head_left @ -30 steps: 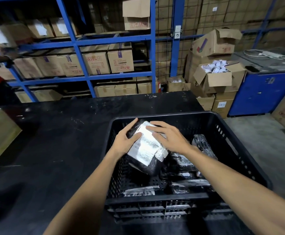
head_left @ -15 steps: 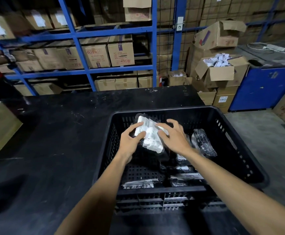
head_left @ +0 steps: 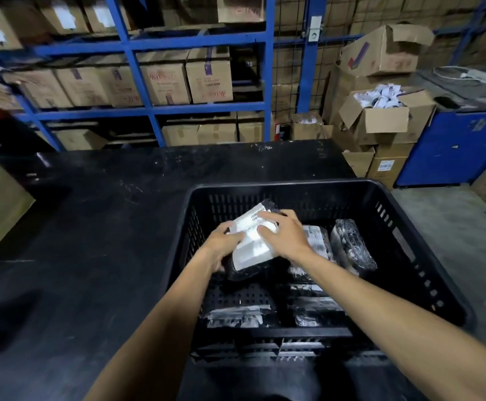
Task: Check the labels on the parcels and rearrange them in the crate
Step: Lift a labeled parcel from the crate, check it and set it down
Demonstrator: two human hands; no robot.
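Both hands, left hand (head_left: pixel 221 246) and right hand (head_left: pixel 285 235), hold one parcel (head_left: pixel 252 250) at frame centre inside the crate (head_left: pixel 409 256), label up, probably for reading.

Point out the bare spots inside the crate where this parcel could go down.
Bare floor shows in the crate under and just behind the held parcel, between the left wall and the near-left parcel. Both the left hand and right hand grip the parcel. The right half is crowded: the wrapped parcel and flat ones fill it.
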